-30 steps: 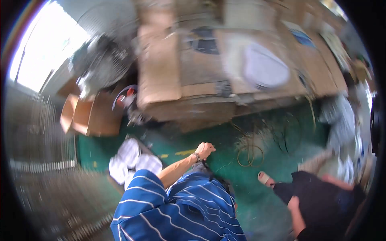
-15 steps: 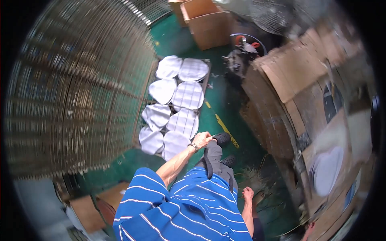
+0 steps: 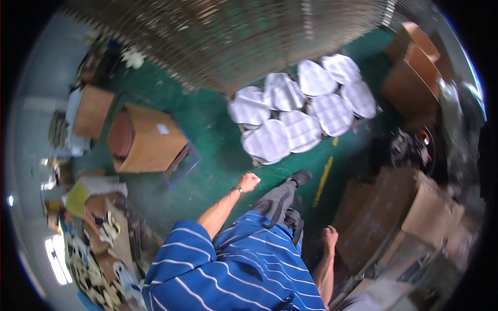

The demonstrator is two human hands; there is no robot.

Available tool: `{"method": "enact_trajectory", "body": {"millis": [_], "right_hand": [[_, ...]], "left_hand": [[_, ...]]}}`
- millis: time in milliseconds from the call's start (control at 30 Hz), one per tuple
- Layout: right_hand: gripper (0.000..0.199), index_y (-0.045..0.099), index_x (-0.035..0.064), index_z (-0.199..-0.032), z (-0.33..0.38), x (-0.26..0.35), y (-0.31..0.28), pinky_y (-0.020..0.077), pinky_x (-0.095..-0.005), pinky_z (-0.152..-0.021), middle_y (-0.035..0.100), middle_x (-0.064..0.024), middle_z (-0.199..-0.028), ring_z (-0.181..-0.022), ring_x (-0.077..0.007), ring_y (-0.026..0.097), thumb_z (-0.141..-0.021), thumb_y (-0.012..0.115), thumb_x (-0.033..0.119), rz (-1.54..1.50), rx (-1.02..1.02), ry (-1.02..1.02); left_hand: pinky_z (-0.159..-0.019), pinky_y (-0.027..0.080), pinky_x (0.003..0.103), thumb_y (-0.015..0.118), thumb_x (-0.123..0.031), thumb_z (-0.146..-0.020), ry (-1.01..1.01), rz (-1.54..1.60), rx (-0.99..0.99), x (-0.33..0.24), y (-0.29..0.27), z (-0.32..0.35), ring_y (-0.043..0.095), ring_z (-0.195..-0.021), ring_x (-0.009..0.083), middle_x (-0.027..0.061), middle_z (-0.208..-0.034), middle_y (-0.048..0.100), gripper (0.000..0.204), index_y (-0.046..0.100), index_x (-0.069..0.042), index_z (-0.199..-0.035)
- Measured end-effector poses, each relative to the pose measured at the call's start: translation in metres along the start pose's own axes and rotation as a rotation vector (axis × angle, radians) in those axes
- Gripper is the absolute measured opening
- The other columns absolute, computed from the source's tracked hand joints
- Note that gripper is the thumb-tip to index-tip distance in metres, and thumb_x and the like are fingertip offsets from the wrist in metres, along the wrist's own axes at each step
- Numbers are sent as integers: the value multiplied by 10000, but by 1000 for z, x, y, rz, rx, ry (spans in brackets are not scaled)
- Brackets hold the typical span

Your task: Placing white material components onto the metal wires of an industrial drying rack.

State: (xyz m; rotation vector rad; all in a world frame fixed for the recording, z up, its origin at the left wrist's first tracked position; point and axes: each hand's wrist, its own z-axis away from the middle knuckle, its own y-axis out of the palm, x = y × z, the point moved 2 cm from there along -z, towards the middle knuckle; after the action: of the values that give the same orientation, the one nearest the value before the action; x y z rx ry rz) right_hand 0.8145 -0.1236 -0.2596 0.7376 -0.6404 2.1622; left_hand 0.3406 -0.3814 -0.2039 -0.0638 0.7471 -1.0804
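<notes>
My left hand (image 3: 249, 182) hangs out in front of me with its fingers closed. A small pale spot shows at the fingertips, too small to name. Beyond that hand lie several stacks of round white sheets (image 3: 266, 141), side by side in two rows on a low base near the floor. A gap of floor separates the hand from the nearest stack. My right hand (image 3: 330, 236) is down by my right side, its fingers curled in and nothing visible in them. Brown cardboard (image 3: 384, 212) is nearest to it.
Behind the stacks stands a large wire rack (image 3: 249, 46). An open carton (image 3: 150, 140) sits on a blue-framed cart (image 3: 185, 165) to the left. Tall cartons (image 3: 412, 78) stand far right. A cluttered table (image 3: 111, 207) is at lower left, with another person's arm (image 3: 93, 223) over it.
My view has turned left, so the stacks and rack now sit farther right in the picture. The carton and cluttered table have come into sight. My left hand is now farther from the stacks.
</notes>
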Motion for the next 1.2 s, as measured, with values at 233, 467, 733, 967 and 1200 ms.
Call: {"method": "enact_trajectory", "body": {"millis": [233, 467, 733, 967, 1200], "right_hand": [[423, 648, -16, -1244, -42, 154, 96, 531, -315, -829, 727, -118, -1050, -890, -190, 685, -921, 624, 256, 387, 25, -193], [413, 605, -15, -1299, 54, 356, 331, 498, -289, -932, 704, -121, -1152, -1042, -176, 655, -962, 685, 210, 148, 272, -500], [753, 487, 13, -1416, 126, 556, 647, 470, -399, -1027, 577, -192, -1354, -1241, -287, 564, -817, 821, 324, 105, 321, -882], [879, 315, -8, -1506, 131, 591, 788, 422, -400, -1069, 536, -259, -1347, -1259, -350, 536, -838, 813, 275, -103, -52, -969], [846, 311, 57, -1547, 133, 573, 808, 473, -470, -787, 615, -228, -1009, -893, -408, 605, -845, 766, 186, 27, -501, -1205]], "left_hand": [[-565, 585, 278, 619, -337, -992, -16, 551, -343, 47, -123, 37, 606, -586, 93, 13, -755, 616, 302, 676, -41, -1007], [-635, 557, 266, 540, -510, -1010, 488, 1042, -716, 21, -401, -23, 588, -642, 104, 3, -750, 580, 511, 647, -20, -1107], [-1148, 296, 487, 309, -671, -1014, 974, 989, -601, -231, -745, -134, 465, -1330, 232, 90, -1363, 557, 774, 446, -54, -1461], [-1195, 250, 406, 366, -526, -1061, 1176, 824, -364, -334, -779, -213, 376, -1425, 213, 94, -1556, 411, 696, 350, -11, -1528], [-1075, 399, 406, 434, -214, -1044, 1314, 773, -307, -364, -763, -236, 540, -1206, 301, 184, -1303, 576, 360, 535, 2, -1314]]}}
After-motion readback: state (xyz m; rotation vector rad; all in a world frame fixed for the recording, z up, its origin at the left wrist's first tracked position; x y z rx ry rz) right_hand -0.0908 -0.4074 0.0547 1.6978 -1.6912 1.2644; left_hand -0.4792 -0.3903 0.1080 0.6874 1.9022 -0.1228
